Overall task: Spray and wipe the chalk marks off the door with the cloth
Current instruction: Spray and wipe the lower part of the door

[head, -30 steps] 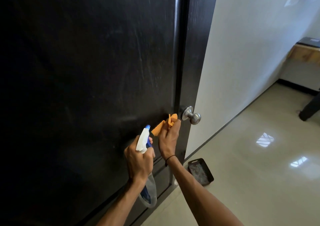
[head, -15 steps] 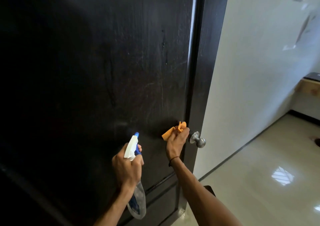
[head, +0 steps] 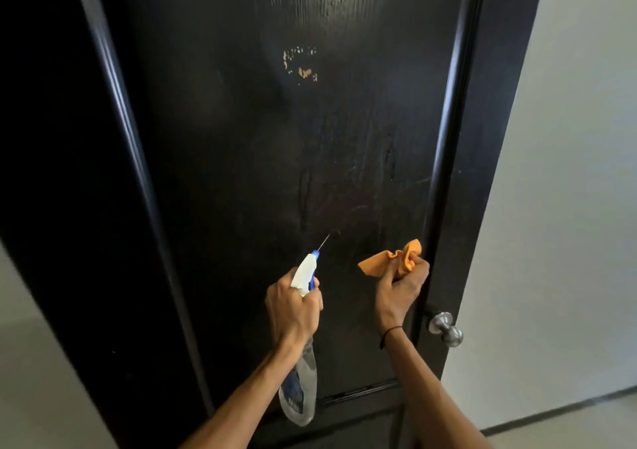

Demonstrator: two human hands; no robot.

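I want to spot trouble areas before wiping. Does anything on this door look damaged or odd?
Yes. High on the black door a pale, flaky patch stands out, looking like chipped finish or residue. Fine light scratches also streak the panel above the orange cloth.

A round metal door knob [head: 445, 328] is seen low on the right, projecting outward on a short neck. A pale wall [head: 572, 180] is seen to the right of it, plain and evenly lit. A dark skirting strip [head: 565, 410] is seen along the foot of that wall, where a light floor [head: 582, 429] is met at the lower right corner. Another pale surface [head: 38, 362] is shown at the lower left, too blurred to be told as wall or floor.
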